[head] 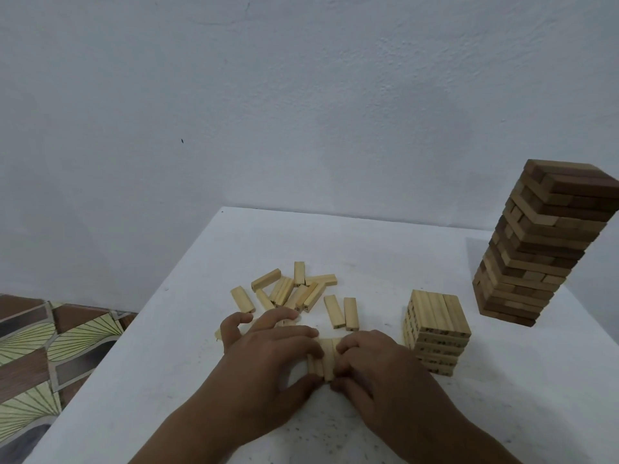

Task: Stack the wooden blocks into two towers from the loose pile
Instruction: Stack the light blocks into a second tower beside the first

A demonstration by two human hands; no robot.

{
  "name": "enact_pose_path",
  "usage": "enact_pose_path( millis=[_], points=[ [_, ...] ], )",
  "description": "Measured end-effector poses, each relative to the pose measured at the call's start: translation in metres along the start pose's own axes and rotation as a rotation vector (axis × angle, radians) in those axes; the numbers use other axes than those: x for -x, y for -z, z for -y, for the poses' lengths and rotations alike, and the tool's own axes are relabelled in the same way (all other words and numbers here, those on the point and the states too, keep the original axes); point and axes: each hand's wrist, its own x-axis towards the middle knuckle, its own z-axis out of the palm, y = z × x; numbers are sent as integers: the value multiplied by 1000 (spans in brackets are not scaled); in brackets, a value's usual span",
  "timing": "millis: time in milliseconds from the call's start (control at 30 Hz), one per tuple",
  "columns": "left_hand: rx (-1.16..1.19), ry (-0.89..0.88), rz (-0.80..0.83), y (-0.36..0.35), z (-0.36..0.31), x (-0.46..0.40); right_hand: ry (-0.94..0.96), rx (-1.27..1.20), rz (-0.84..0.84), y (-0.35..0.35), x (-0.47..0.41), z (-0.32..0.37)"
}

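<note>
From the head view, a white desk (351, 249) fills the lower half of the frame, with a pale wall (301, 95) behind it and a patterned floor (40, 346) showing at the lower left.

At the lower centre, the left hand (268, 356) and the right hand (375, 360) meet around a small bundle of light blocks (326, 358) lying side by side on the desk. The left grip is closed on the bundle's left side, thumb at the near end and forefinger over the far end; its other fingers spread out toward the pile. The right grip is closed on the bundle's right side, its fingers curled against the blocks. The hands cover much of the bundle, so the number of blocks in it cannot be told.

Just above the hands, around the middle of the frame, lies the loose pile (294, 291) of light blocks, some overlapping, some lying flat and apart. Two blocks (341, 313) lie side by side at the pile's right edge, between the pile and the short tower.

To the right of the hands stands a short light tower (435, 333), its top layer of blocks set side by side; it stands just beside the right hand. Further right and higher in the frame, near the right edge, rises a tall dark tower (542, 242) of mixed brown blocks, its layers slightly uneven and its right side cut off by the frame.
</note>
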Motion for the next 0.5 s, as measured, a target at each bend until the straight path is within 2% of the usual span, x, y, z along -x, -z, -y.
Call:
enact_pose_path(
  millis=[500],
  points=[
    [5, 1, 41, 5, -2, -1, 3, -57, -74, -7, 1, -2]
  ],
)
